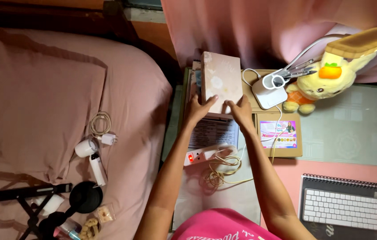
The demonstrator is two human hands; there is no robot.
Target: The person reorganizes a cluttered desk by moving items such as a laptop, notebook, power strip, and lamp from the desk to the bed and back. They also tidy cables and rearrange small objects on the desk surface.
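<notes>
Nearest the camera, at six o'clock, a pink shirt (221,226) fills the bottom edge, and both forearms run up from it toward the middle. At four o'clock a white keyboard (340,209) lies on a spiral notebook (342,182). At eight o'clock, on the pink bedding (41,89), sit a black tripod (24,195), a round black disc (85,197) and a white charger with coiled cable (101,129).

Just past the shirt, a white power strip (208,154) with a lit red switch lies between the forearms, a loose yellowish cord (221,171) touching it. At three o'clock from the strip rests a flat cardboard box with a pink label (279,134).

At the centre, the left hand (198,109) and right hand (241,110) grip the near edge of a pale pink floral box (221,82). The fingers of each hand are spread against its lower corners, one hand to each side, thumbs on top. The box sits tilted atop a stack of papers and books (213,131), toward twelve o'clock from the power strip.

Farther off, at two o'clock, a white lamp base (269,93) stands beside the box, and a yellow plush rabbit (324,84) leans just beyond it. A pink curtain (241,26) hangs at twelve o'clock.
</notes>
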